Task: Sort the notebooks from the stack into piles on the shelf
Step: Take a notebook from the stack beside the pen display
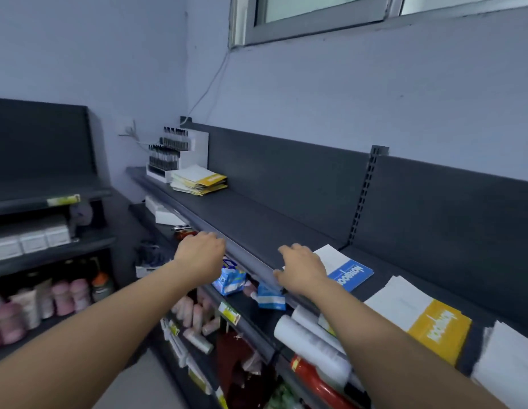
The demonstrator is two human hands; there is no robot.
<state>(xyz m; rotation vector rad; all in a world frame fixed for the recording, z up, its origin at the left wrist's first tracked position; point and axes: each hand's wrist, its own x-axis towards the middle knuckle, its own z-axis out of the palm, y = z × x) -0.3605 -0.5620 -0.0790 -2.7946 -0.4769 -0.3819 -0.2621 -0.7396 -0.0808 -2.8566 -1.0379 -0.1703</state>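
Grips nothing with left hand (199, 255) or right hand (301, 268), fingers loosely curled at the shelf (257, 219) edge. Sees the stack (199, 181) well apart, far left. Risks brushing the blue notebook (350, 274) off while reaching.

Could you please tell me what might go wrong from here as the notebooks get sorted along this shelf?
1. The yellow notebook lies at the front edge of the shelf, beside the right forearm; drawing the right hand back might brush it off.
2. The stack at the far end is fanned unevenly, so lifting one notebook may drag others loose.
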